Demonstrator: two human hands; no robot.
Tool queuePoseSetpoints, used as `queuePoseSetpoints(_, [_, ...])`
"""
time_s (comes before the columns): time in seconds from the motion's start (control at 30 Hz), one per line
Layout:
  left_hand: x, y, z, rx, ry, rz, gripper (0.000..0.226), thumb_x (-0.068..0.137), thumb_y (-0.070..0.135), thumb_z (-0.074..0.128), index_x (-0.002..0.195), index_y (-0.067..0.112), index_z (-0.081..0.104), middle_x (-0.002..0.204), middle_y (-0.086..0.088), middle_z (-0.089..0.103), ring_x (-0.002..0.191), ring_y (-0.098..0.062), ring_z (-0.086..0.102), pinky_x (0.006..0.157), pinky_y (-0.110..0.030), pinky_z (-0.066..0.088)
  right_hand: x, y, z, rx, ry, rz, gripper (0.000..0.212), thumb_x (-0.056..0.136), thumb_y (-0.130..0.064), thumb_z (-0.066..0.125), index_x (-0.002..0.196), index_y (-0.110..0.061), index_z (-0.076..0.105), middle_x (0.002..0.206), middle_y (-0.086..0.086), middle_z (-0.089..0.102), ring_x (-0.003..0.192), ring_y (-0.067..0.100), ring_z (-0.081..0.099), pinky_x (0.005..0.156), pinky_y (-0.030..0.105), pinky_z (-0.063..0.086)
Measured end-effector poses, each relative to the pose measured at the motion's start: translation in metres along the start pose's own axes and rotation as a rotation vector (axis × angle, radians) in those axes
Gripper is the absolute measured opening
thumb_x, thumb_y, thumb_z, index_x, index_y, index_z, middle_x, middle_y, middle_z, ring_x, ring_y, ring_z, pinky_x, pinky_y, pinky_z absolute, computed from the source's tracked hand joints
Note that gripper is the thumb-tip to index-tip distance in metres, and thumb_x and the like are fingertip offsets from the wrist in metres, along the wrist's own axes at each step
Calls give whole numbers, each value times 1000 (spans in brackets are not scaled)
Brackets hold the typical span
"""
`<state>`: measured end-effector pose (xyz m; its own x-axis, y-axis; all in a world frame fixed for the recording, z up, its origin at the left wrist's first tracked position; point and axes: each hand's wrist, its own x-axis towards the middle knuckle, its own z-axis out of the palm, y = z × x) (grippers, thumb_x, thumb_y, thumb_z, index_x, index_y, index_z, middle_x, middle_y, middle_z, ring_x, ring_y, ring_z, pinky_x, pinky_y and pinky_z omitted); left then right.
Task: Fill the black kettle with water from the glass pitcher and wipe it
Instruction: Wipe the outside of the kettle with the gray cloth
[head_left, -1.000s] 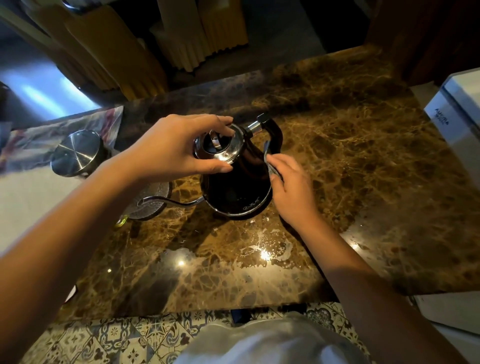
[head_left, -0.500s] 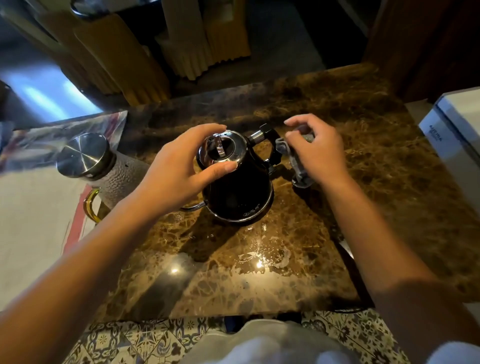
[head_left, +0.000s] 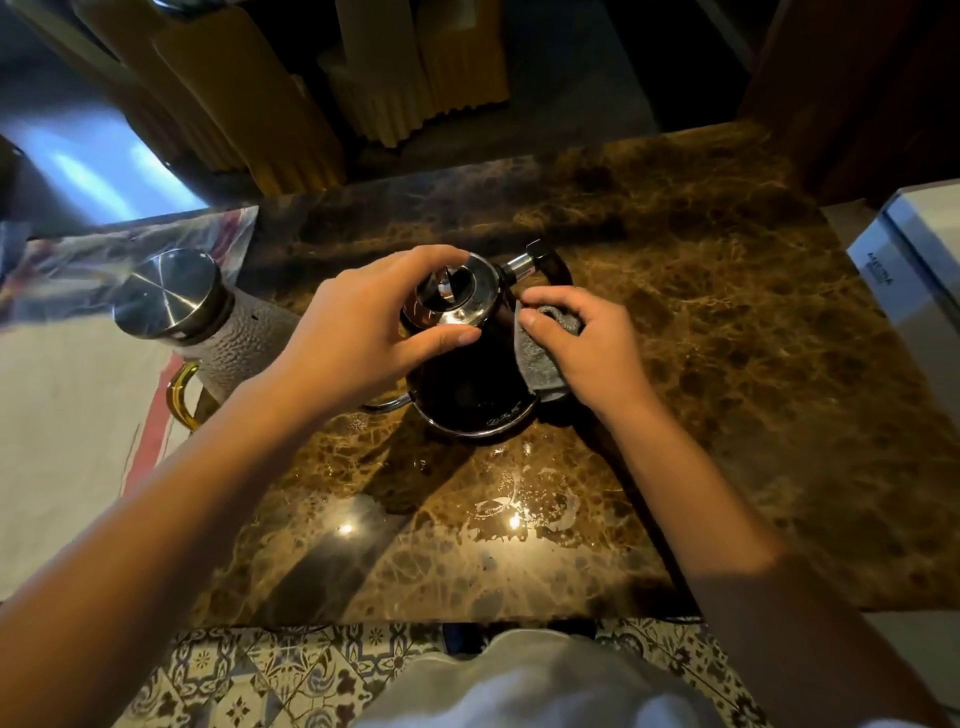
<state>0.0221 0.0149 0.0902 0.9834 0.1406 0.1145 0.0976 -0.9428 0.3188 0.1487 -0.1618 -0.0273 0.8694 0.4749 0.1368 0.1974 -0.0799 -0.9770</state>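
The black kettle (head_left: 470, 387) stands on the brown marble counter (head_left: 727, 364), its thin spout pointing left and its handle at the back right. My left hand (head_left: 358, 332) grips the shiny lid from above, thumb in front and fingers behind. My right hand (head_left: 587, 343) holds a grey cloth (head_left: 537, 358) against the kettle's right side, just below the handle. The glass pitcher (head_left: 228, 332), with a steel lid and a gold handle, stands to the left of the kettle.
Water drops and smears (head_left: 519, 504) lie on the counter in front of the kettle. A white box (head_left: 919, 270) sits at the right edge. A pale cloth with a red stripe (head_left: 67, 441) covers the surface at the left. Yellow ribbed panels (head_left: 291, 104) stand behind the counter.
My right hand lifted away with the cloth past the handle, then came back down against the kettle's right side. The left hand stayed on the lid.
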Motion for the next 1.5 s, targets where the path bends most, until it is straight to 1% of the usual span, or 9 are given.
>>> queuePoseSetpoints(0.17, [1,-2,0,34,-4,13,68,85,58,66,145,29,50,142,5,60,130,-19,57,99,-30,43,4,20,-1,-44,50,89,10,90,-19,77,89,-29,75,90,-15,74,92,1,70,89,32,57])
queuePoseSetpoints(0.4, [4,-5,-3,49,-29,39,68,84,62,62,142,28,52,140,3,61,129,-20,58,98,-30,44,7,44,-6,-217,8,178,10,89,-19,77,83,-27,73,87,-16,71,92,10,69,91,40,56])
queuePoseSetpoints(0.57, [3,-5,-4,14,-24,39,68,82,63,62,140,29,54,138,5,62,126,-17,59,99,-34,49,11,38,-9,-251,83,200,10,87,-22,77,81,-27,71,91,-13,70,94,12,67,83,33,54])
queuePoseSetpoints(0.7, [2,-4,-4,4,-25,30,68,82,62,61,141,29,53,139,6,61,125,-16,59,97,-29,46,24,15,-19,-151,192,93,17,85,-15,76,90,-29,66,100,-8,69,98,10,65,87,31,55])
queuePoseSetpoints(0.83, [0,-3,-2,14,-23,26,68,85,61,61,145,31,48,143,5,59,124,-18,60,97,-30,45,36,-4,-28,-128,74,50,37,85,-9,74,117,-25,67,111,-6,68,107,7,63,91,24,51])
queuePoseSetpoints(0.97, [0,-2,-1,31,-14,18,68,86,61,61,145,31,48,144,5,58,115,-19,65,95,-31,46,21,-4,-30,-62,233,61,19,84,-20,78,96,-29,65,100,-9,69,97,11,67,87,37,57])
queuePoseSetpoints(1.23, [0,-7,2,31,23,44,66,86,58,67,144,30,50,139,5,62,127,-18,59,96,-28,44,-7,22,1,-140,108,11,15,89,-15,76,103,-20,80,102,-8,71,96,-1,66,89,13,49])
queuePoseSetpoints(1.4, [-1,-8,3,18,38,44,65,86,56,68,143,30,51,138,6,62,126,-17,59,96,-28,45,-13,40,-2,-274,113,95,12,91,-15,72,100,-19,79,103,-2,71,98,12,66,94,37,54])
queuePoseSetpoints(1.5, [0,-8,2,16,35,57,66,86,58,66,143,29,52,137,7,63,126,-16,60,97,-28,46,-11,29,-8,-210,250,129,15,93,-15,69,101,-26,75,107,-3,71,98,7,64,93,38,57])
